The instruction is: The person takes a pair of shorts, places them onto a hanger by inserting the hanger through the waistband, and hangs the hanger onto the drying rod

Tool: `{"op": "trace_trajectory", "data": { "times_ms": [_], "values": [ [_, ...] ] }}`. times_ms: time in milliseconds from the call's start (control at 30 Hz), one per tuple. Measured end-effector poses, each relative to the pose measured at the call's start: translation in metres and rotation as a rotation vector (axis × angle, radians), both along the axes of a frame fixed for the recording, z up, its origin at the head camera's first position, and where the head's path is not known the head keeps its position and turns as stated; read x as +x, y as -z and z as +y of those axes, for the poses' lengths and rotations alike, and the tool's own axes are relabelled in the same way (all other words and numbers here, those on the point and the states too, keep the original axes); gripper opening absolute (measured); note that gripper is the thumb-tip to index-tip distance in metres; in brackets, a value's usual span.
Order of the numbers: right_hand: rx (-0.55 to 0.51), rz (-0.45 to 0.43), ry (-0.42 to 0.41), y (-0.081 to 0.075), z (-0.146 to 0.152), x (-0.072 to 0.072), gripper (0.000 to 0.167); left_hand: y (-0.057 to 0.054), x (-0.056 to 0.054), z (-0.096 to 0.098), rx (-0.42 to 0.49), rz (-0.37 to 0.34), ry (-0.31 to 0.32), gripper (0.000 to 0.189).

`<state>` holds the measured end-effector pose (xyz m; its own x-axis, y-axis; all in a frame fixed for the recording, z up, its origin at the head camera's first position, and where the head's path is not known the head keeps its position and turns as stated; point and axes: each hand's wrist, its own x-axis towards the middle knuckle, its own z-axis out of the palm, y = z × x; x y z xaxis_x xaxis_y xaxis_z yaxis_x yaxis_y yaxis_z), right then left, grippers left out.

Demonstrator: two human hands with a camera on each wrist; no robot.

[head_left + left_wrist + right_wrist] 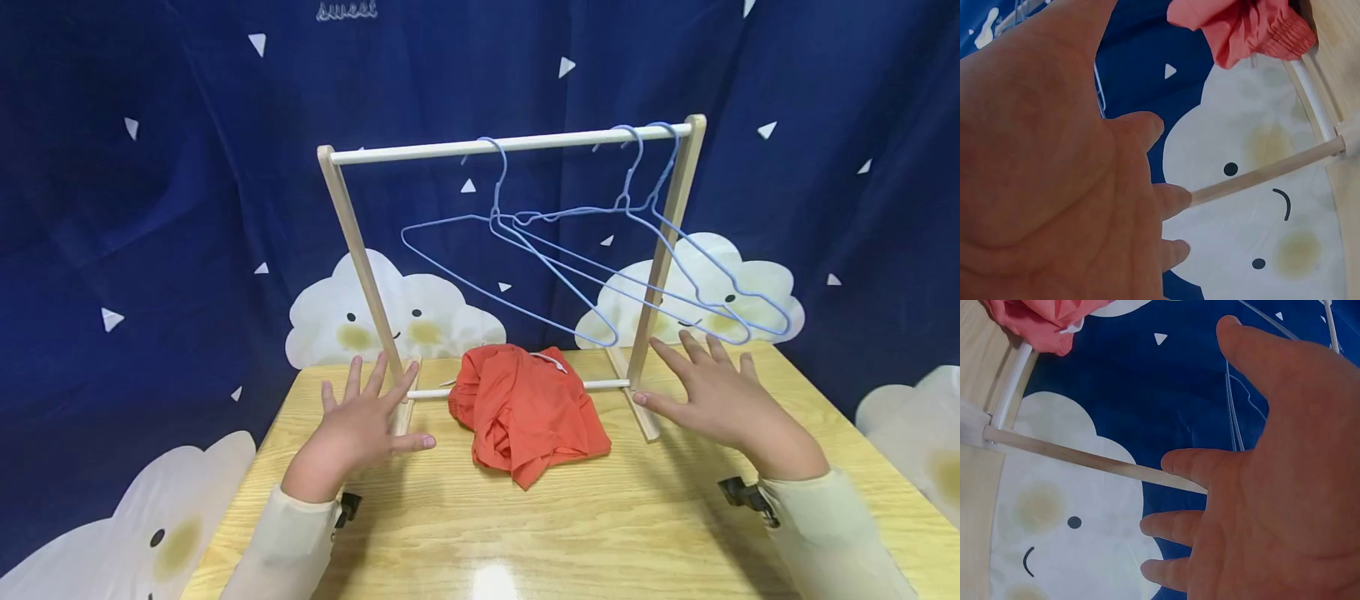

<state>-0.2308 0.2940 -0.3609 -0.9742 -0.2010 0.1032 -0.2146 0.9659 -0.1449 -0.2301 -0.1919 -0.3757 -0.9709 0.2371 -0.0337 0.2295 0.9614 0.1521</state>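
Observation:
A crumpled pair of red-orange drawstring shorts (525,408) lies on the table, overlapping the lower bar of a small wooden clothes rack (360,258). Its waistband shows gathers and a white cord end (551,361). To the left of the shorts, my left hand (360,429) is held up with fingers spread, holding nothing. My right hand (723,396) is spread the same way by the rack's right foot, also with nothing in it. Both wrist views show the palms bare, with the shorts (1260,28) beyond the fingers. Three blue wire hangers (498,179) hang from the top rail.
The light wooden table (487,533) runs under everything. Two of the hangers sit near the rack's right post (667,250), and their lower ends reach out over my right hand. Behind stands a dark blue curtain (187,167) with white clouds and triangles.

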Motion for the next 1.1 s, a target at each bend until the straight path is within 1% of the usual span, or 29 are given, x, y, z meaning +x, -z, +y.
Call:
{"op": "trace_trajectory", "data": {
  "times_ms": [167, 300, 367, 500, 567, 667, 767, 833, 967, 1100],
  "values": [
    [-0.004, -0.010, -0.020, 0.003, -0.003, 0.000, 0.099, 0.004, 0.000, 0.008, -0.002, 0.023, 0.061, 0.109],
    [0.001, -0.016, -0.029, 0.004, -0.007, -0.001, 0.099, 0.009, -0.002, 0.022, 0.001, 0.054, 0.139, 0.099],
    [0.000, -0.016, -0.033, 0.006, -0.009, -0.002, 0.099, 0.012, -0.004, 0.032, -0.004, 0.071, 0.187, 0.094],
    [0.002, -0.012, -0.040, 0.009, -0.012, -0.003, 0.098, 0.020, -0.012, 0.054, -0.025, 0.111, 0.283, 0.085],
    [0.002, -0.010, -0.044, 0.011, -0.013, -0.002, 0.098, 0.026, -0.017, 0.067, -0.030, 0.099, 0.316, 0.084],
    [0.000, -0.016, -0.049, 0.013, -0.016, -0.001, 0.098, 0.039, -0.027, 0.085, -0.055, 0.072, 0.358, 0.084],
    [0.002, -0.022, -0.052, 0.015, -0.018, 0.000, 0.097, 0.050, -0.036, 0.100, -0.074, 0.050, 0.388, 0.081],
    [0.003, -0.021, -0.054, 0.015, -0.021, 0.001, 0.097, 0.055, -0.040, 0.107, -0.084, 0.061, 0.391, 0.070],
    [0.001, -0.019, -0.059, 0.015, -0.025, 0.000, 0.096, 0.058, -0.045, 0.112, -0.078, 0.101, 0.383, 0.039],
    [-0.003, -0.019, -0.062, 0.018, -0.029, 0.000, 0.095, 0.059, -0.048, 0.112, -0.049, 0.159, 0.403, 0.023]
  ]
}}
